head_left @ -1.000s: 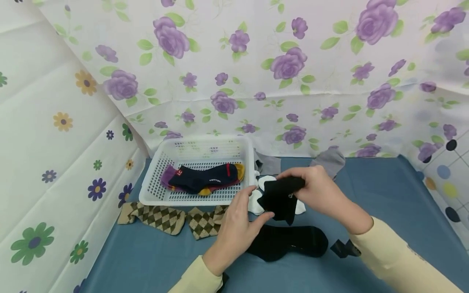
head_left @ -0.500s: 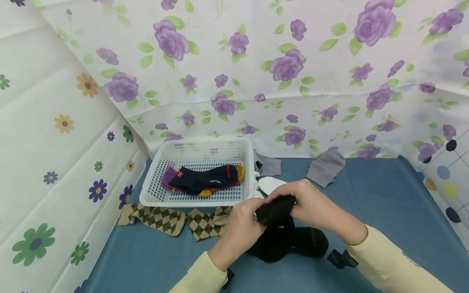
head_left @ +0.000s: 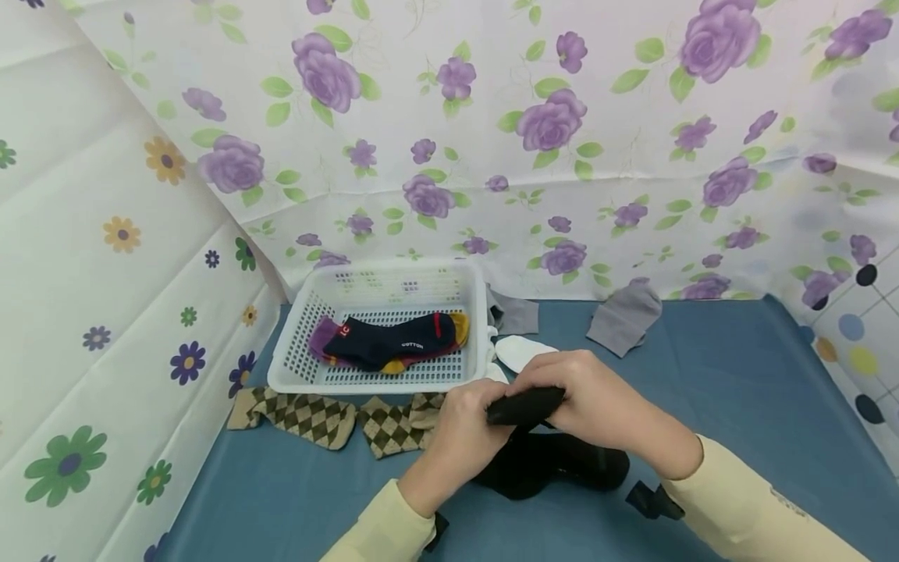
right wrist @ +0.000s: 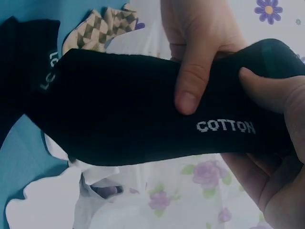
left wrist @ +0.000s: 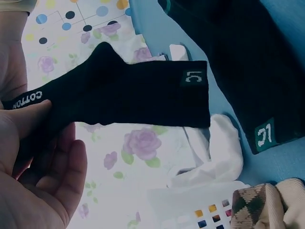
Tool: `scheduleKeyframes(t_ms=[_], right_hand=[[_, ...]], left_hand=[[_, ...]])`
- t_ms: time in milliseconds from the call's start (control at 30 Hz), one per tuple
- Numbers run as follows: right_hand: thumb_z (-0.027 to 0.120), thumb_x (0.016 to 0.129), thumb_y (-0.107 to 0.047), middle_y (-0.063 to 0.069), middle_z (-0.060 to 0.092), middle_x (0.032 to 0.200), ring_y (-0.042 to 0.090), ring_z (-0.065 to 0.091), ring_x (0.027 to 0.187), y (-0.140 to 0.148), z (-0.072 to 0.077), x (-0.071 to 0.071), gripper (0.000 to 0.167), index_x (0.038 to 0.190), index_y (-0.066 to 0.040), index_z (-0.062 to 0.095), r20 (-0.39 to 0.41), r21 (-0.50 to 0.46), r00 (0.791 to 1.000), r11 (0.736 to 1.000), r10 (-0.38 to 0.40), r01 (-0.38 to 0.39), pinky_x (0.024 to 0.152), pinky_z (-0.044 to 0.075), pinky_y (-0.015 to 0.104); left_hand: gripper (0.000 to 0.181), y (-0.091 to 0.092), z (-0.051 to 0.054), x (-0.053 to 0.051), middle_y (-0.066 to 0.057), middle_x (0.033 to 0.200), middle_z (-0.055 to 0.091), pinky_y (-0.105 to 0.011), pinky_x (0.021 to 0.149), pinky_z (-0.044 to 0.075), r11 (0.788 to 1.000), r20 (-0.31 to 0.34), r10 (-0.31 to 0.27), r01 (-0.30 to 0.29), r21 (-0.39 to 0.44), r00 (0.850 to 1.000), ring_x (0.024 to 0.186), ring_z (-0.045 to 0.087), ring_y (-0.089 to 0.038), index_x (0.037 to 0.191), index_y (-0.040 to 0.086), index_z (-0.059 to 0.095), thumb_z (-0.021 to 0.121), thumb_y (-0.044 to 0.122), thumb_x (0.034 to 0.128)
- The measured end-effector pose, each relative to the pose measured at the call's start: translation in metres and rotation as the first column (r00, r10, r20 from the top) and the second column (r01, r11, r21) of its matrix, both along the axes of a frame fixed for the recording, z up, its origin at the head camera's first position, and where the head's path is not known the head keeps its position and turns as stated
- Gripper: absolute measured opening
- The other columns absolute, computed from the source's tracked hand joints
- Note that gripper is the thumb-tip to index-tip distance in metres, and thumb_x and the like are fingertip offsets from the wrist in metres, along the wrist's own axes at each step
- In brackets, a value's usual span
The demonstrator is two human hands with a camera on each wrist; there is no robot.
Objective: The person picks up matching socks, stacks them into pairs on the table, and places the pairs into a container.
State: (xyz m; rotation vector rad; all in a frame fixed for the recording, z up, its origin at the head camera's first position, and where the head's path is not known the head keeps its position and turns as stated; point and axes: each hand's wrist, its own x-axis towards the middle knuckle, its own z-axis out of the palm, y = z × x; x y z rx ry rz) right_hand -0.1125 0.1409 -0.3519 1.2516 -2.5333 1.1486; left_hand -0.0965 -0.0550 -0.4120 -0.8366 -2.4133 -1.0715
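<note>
Both hands hold a black sock (head_left: 525, 406) above the table, in front of the basket. My left hand (head_left: 463, 429) pinches its left part, and my right hand (head_left: 597, 394) grips the right part. In the right wrist view, both thumbs press on the sock (right wrist: 128, 105) near its white COTTON lettering. The left wrist view shows the held sock's cuff with an LC mark, hanging free of the fingers. Beneath the hands, black socks (head_left: 583, 462) lie flat on the blue cloth; whether one or two is unclear. A green LC label (left wrist: 265, 136) shows on their cuff.
A white plastic basket (head_left: 281, 367) holds navy, purple and mustard socks (head_left: 393, 343). Argyle socks (head_left: 309, 417) lie along its front. White socks (head_left: 520, 353) and a grey sock (head_left: 520, 316) are at its right, with another grey sock (head_left: 625, 318) farther right. Floral sheets hang behind.
The left hand has closed onto the black sock, which the right hand alone held earlier. Both hands came together lower and nearer, and the sock turned edge-on to the head camera.
</note>
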Motion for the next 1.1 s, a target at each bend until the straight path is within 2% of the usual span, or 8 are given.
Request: scheduleKeyframes(t_ms=[100,200,367,567,667,833,1000,1100], right_hand=[[0.065,0.077,0.008,-0.014,0.068,0.096,0.001,0.064,0.087,0.002,0.004,0.0,0.045,0.099,-0.03,0.07,0.012,-0.084,1.0,0.996,-0.006,0.007,0.072,0.054,0.024],[0.068,0.079,0.004,-0.013,0.069,0.093,0.003,0.066,0.084,0.006,0.008,0.0,0.038,0.098,-0.028,0.071,-0.029,-0.178,0.999,0.984,-0.031,0.025,0.069,0.053,0.021],[0.069,0.075,0.01,-0.008,0.071,0.089,0.005,0.065,0.076,0.015,0.015,-0.001,0.041,0.097,-0.024,0.072,-0.121,-0.297,0.982,0.949,-0.144,0.102,0.06,0.045,0.017],[0.067,0.066,0.024,0.001,0.072,0.088,0.002,0.063,0.074,0.025,0.026,0.005,0.048,0.095,-0.014,0.073,-0.117,-0.373,0.956,0.904,-0.268,0.208,0.057,0.043,0.016],[0.07,0.067,0.021,0.003,0.072,0.088,0.002,0.066,0.079,0.03,0.025,0.007,0.042,0.094,-0.011,0.073,-0.094,-0.39,0.951,0.89,-0.293,0.236,0.062,0.048,0.013],[0.075,0.069,0.012,0.0,0.072,0.091,0.002,0.068,0.081,0.042,0.007,0.002,0.035,0.094,-0.011,0.073,-0.004,-0.394,0.944,0.868,-0.33,0.302,0.069,0.053,0.016],[0.076,0.073,0.001,-0.013,0.07,0.092,-0.001,0.066,0.085,0.052,-0.005,-0.001,0.025,0.095,-0.012,0.072,0.097,-0.371,0.894,0.817,-0.438,0.441,0.07,0.052,0.013],[0.076,0.076,-0.005,-0.017,0.068,0.09,0.001,0.064,0.083,0.056,-0.008,-0.002,0.023,0.098,-0.012,0.071,0.162,-0.358,0.868,0.792,-0.469,0.494,0.067,0.051,0.014]], left_hand=[[0.006,-0.002,-0.002,-0.002,0.01,0.073,0.063,-0.013,0.062,0.046,1.0,0.026,0.009,-0.009,0.0,1.0,0.068,0.058,0.001,0.08,0.021,0.066,0.069,0.022,0.0851],[0.008,-0.005,-0.004,-0.004,0.01,0.079,0.066,-0.015,0.065,0.049,1.0,0.089,0.019,-0.02,0.011,0.996,0.072,0.061,0.001,0.086,0.021,0.068,0.068,0.029,0.0864],[0.01,-0.013,-0.007,-0.004,0.008,0.084,0.069,-0.015,0.065,0.05,0.999,0.197,0.036,-0.042,0.028,0.98,0.075,0.063,0.001,0.09,0.021,0.069,0.067,0.03,0.0864],[0.012,-0.026,-0.011,-0.005,0.006,0.09,0.071,-0.016,0.063,0.051,0.996,0.219,0.072,-0.081,0.031,0.973,0.076,0.063,0.0,0.094,0.021,0.07,0.068,0.03,0.086],[0.009,-0.032,-0.011,-0.006,0.007,0.089,0.071,-0.016,0.059,0.049,0.993,0.224,0.096,-0.109,0.043,0.97,0.071,0.061,0.002,0.092,0.023,0.07,0.07,0.028,0.0847],[0.008,-0.039,-0.009,-0.008,0.01,0.088,0.071,-0.016,0.06,0.051,0.985,0.253,0.115,-0.143,0.096,0.961,0.072,0.063,0.003,0.09,0.026,0.07,0.072,0.024,0.0829],[0.009,-0.044,-0.006,-0.01,0.009,0.091,0.07,-0.019,0.064,0.054,0.962,0.328,0.105,-0.179,0.206,0.939,0.076,0.066,0.0,0.092,0.029,0.069,0.071,0.029,0.0832],[0.01,-0.047,-0.005,-0.01,0.008,0.085,0.07,-0.021,0.057,0.052,0.945,0.337,0.125,-0.216,0.247,0.933,0.065,0.063,-0.002,0.092,0.03,0.068,0.07,0.035,0.0836]])
